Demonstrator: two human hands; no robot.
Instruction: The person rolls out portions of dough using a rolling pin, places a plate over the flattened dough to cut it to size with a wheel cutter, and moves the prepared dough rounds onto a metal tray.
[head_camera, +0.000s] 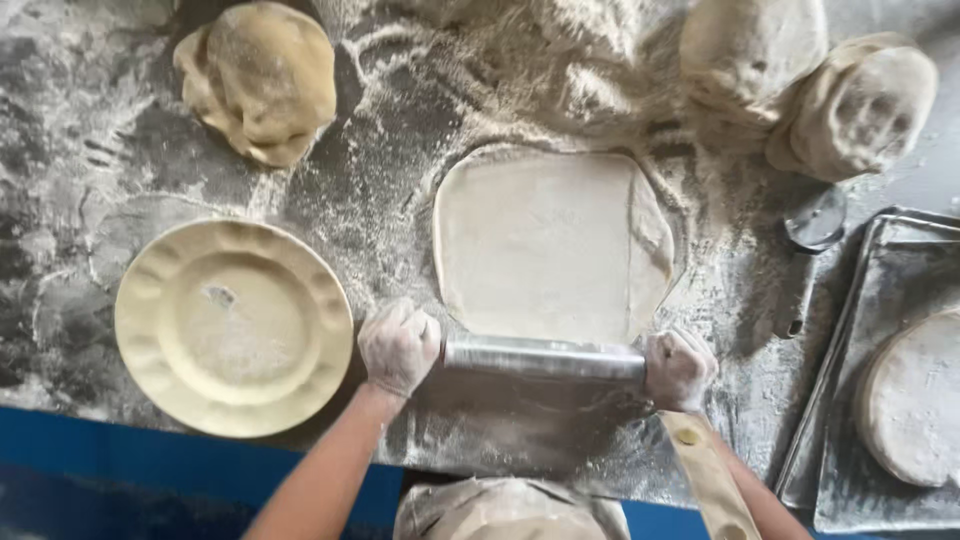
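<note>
Both flour-coated hands, left hand (398, 345) and right hand (679, 368), have fingers wrapped around the shiny metal rolling pin (543, 357) at six o'clock of the pale, flat dough sheet (548, 240); uneven pressure could tear its folded three-o'clock edge.

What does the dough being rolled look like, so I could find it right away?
Start at the floury table and find the shiny rolling pin held by the left hand and right hand. Just above it lies the rolled dough. Unlike the lumpy dough balls at the far side, it is thin, flat and roughly square.
</note>
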